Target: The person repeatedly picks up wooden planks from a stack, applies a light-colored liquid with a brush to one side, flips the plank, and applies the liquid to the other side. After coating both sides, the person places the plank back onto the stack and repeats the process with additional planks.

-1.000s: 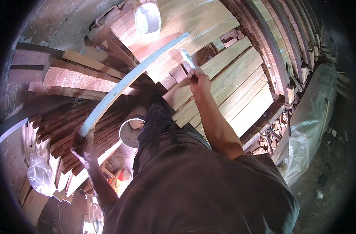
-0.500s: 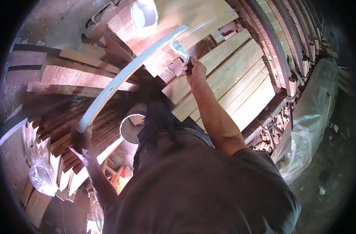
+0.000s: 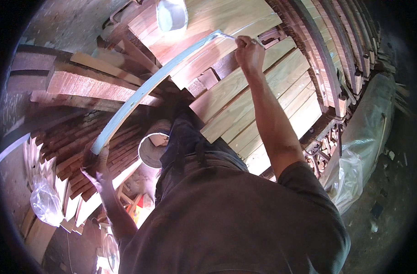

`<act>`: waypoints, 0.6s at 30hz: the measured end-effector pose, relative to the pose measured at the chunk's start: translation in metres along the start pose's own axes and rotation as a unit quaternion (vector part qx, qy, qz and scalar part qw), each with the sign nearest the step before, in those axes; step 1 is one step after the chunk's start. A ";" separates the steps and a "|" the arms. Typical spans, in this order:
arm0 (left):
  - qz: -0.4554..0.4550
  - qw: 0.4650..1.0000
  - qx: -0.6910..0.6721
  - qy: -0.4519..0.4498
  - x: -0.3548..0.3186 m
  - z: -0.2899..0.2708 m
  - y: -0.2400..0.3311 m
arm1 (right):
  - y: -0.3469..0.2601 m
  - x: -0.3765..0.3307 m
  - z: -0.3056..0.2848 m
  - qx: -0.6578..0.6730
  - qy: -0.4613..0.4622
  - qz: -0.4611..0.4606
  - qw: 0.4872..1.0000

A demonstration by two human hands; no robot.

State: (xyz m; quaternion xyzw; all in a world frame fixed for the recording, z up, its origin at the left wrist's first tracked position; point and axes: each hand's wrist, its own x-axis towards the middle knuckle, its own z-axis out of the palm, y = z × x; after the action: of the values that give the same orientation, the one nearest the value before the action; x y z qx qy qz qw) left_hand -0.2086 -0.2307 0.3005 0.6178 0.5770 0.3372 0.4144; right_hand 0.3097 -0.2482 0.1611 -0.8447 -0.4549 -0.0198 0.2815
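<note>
A long wooden strip (image 3: 142, 91), its upper face coated pale blue-white, slants from lower left up toward the boards. My left hand (image 3: 96, 166) is closed round its lower near end. At its far end, my right hand (image 3: 250, 55) grips a flat brush (image 3: 226, 36) smeared with the same pale coating. The brush's tip touches the strip's far end; its handle is mostly hidden in my fingers. A white tub (image 3: 172, 17) with pale stuff inside stands beyond the strip on a broad wooden panel (image 3: 213, 16).
Light boards (image 3: 258, 86) lie side by side right of the strip. Stacked dark slats (image 3: 76, 153) fill the left. A round bin (image 3: 153, 148) stands by my legs. At right are a rack of curved-looking beams (image 3: 318, 50) and a plastic-wrapped bundle (image 3: 364, 137).
My right hand has moved up and away with the brush, from beside the strip to its far end. My left hand and the strip have hardly moved.
</note>
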 end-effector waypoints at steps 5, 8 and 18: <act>-0.004 1.000 0.027 0.006 -0.002 0.004 0.006 | 0.008 0.025 0.004 -0.063 -0.026 -0.012 0.998; -0.011 0.999 0.031 0.013 -0.006 0.003 0.003 | -0.016 0.012 -0.008 -0.101 -0.052 -0.028 0.993; 0.023 0.999 0.020 0.011 -0.014 0.002 -0.005 | -0.131 -0.047 -0.071 0.085 -0.093 -0.207 0.970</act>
State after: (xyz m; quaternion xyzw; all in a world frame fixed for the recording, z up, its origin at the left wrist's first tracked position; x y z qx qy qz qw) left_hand -0.2106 -0.2450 0.2959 0.6353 0.5740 0.3418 0.3874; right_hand 0.1959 -0.2629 0.2671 -0.7031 -0.6440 0.0399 0.2988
